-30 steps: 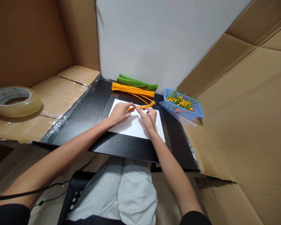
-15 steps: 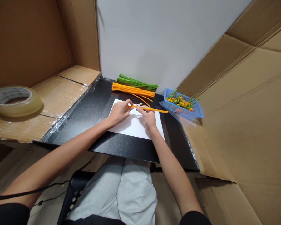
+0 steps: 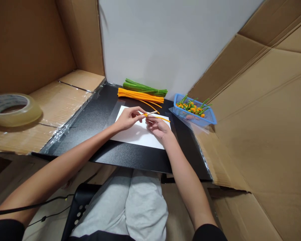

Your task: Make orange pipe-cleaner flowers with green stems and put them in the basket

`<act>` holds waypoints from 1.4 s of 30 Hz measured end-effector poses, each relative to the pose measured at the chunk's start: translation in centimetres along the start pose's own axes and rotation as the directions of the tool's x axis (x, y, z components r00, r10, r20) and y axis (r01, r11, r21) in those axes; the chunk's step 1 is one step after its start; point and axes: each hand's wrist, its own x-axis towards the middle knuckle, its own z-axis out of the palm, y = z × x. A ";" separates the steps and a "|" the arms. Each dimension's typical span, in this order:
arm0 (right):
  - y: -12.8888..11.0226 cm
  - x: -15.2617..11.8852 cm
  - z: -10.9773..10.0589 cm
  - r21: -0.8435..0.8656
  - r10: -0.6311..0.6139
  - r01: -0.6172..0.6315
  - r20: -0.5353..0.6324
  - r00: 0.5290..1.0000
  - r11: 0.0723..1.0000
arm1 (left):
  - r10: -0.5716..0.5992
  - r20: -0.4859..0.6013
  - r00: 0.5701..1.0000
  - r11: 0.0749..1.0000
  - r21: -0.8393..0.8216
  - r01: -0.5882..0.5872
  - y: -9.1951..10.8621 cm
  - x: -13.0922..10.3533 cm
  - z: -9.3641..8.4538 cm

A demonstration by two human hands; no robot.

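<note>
left hand (image 3: 127, 117) — pinched on thin stick (image 3: 149, 113) | right hand (image 3: 158, 126) — fingers closed on orange pipe cleaner (image 3: 158, 117) over white sheet (image 3: 137, 135), mid-desk (image 3: 97, 117) | blue basket (image 3: 193, 113) far right

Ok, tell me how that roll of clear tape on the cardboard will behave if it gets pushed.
The tape roll lies flat on the cardboard ledge, so it would probably slide, not roll. Stood on edge, its round shape would likely roll. It looks light and rigid.

Tape roll (image 3: 13, 109) on cardboard ledge (image 3: 65, 100); blue basket (image 3: 194, 113) at desk's right.
</note>
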 end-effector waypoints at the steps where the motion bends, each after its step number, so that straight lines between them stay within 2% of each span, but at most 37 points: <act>1: 0.0 0.0 -0.1 0.006 0.003 -0.003 0.001 1.000 1.000 | 0.000 0.025 1.000 1.000 -0.008 0.001 0.0 0.0 -0.2; 4: -0.1 -0.1 -0.3 -0.058 -0.020 0.022 0.033 0.999 0.998 | -0.001 0.146 0.989 0.999 0.046 -0.006 0.3 0.1 -1.0; 7: -0.2 -0.2 -0.6 -0.190 -0.033 0.046 0.072 0.997 0.981 | 0.006 0.260 0.966 0.980 0.190 -0.057 0.8 0.0 -1.7; 12: -0.3 -0.2 -1.1 -0.397 -0.032 0.074 0.111 0.993 0.915 | 0.026 0.400 0.916 0.860 0.459 -0.224 1.1 -0.1 -2.1; 15: -0.4 -0.4 -0.9 -0.452 -0.098 0.134 0.101 0.990 0.882 | -0.001 0.403 0.915 0.775 0.579 -0.254 0.6 -0.1 -1.9; 19: -0.6 -0.8 -0.5 -0.506 -0.279 0.275 0.070 0.958 0.817 | -0.028 0.303 0.953 0.620 0.753 -0.221 0.0 0.0 -1.1; 23: -0.7 -0.9 0.0 -0.598 -0.482 0.423 0.068 0.873 0.681 | -0.045 0.136 0.990 0.546 0.833 -0.089 0.1 0.0 -0.2; 26: -0.3 -0.9 0.3 -0.613 -0.571 0.481 0.058 0.819 0.627 | -0.046 0.032 0.998 0.539 0.842 -0.002 0.3 -0.1 0.2; 30: 0.3 -0.5 0.6 -0.573 -0.615 0.519 0.032 0.788 0.635 | -0.007 -0.096 0.995 0.623 0.778 0.080 0.1 -0.4 0.6; 35: 0.9 0.2 0.9 -0.396 -0.601 0.550 -0.005 0.799 0.735 | 0.025 -0.233 0.972 0.703 0.696 0.149 -0.2 -0.5 1.2; 39: 0.9 0.0 1.4 -0.233 -0.443 0.407 -0.126 0.888 0.883 | 0.062 -0.300 0.952 0.781 0.608 0.141 -0.1 -0.5 1.3; 42: 0.6 -0.3 1.7 -0.094 -0.285 0.273 -0.155 0.946 0.957 | 0.054 -0.338 0.940 0.878 0.464 0.117 -0.2 -0.5 1.4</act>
